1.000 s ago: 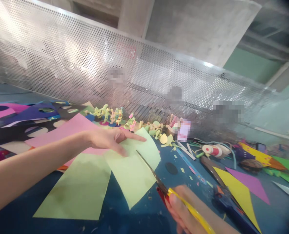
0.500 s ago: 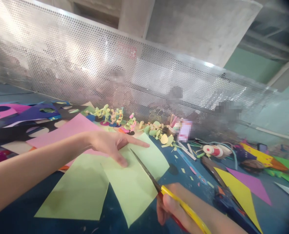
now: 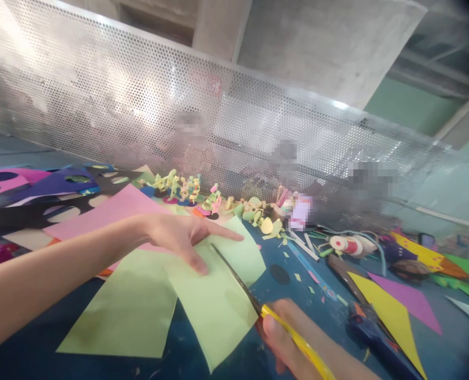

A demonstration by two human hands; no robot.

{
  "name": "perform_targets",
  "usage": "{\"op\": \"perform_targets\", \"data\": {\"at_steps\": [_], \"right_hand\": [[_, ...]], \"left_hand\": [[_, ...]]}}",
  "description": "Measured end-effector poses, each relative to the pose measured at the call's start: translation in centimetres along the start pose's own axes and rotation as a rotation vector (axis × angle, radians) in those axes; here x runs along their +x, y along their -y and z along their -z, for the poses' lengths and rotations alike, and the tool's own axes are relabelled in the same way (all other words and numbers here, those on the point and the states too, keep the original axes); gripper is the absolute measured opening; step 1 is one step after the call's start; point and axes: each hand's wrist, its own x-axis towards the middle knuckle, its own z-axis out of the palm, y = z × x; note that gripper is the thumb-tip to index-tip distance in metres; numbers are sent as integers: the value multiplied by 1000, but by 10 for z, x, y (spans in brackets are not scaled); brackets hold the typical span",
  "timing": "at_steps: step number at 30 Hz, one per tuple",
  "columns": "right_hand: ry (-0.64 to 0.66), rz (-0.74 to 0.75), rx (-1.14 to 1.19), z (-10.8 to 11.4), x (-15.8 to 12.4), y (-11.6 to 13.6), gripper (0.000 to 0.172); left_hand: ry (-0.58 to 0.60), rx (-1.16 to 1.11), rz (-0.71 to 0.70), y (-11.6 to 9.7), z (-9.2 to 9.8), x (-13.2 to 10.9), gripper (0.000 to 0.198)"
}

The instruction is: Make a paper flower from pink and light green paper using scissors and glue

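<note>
My left hand pinches the top of a light green paper sheet, thumb on top and index finger stretched along its upper edge. My right hand grips scissors with yellow and red handles. Their blades lie deep in a cut that runs through the sheet toward my left thumb. A narrower green strip lies to the right of the cut. A second light green sheet lies flat on the blue table, beneath and left of the held one.
A pink sheet and dark cut-out sheets lie at the left. Small paper figures and scraps line the perforated metal screen. Yellow and purple paper pieces, a thread spool and a dark tool lie at the right.
The scissors have advanced along the cut toward my left hand, and my right hand has come up with them. The strip right of the cut has shifted. My left hand has kept its hold.
</note>
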Motion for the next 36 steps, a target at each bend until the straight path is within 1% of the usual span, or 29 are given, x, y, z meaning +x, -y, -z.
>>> {"op": "perform_targets", "data": {"at_steps": [3, 6, 11, 15, 21, 26, 31, 33, 36], "right_hand": [[-8, -24, -5, -2, -2, -1, 62], [-14, -23, 35, -3, -2, -1, 62], [25, 35, 35, -6, 0, -1, 68], [10, 37, 31, -7, 2, -2, 69], [33, 72, 18, -5, 6, -4, 67], [22, 57, 22, -5, 10, -2, 63], [-8, -22, 26, -10, 10, -2, 65], [-12, -11, 5, -11, 10, -3, 66], [1, 57, -23, -13, 12, -4, 68]], "left_hand": [[-46, 29, -56, 1, 1, 0, 78], [-106, 94, -92, 4, 5, 0, 73], [-148, 173, -108, 7, 8, 2, 73], [-124, 170, -80, 5, 4, 3, 73], [-49, 18, -79, -1, -3, 3, 76], [-49, -10, -74, -2, -4, 3, 78], [-38, -19, -82, -1, -5, 3, 77], [-52, 4, -89, -1, -5, 4, 76], [-60, 25, -88, 0, -4, 4, 75]]}}
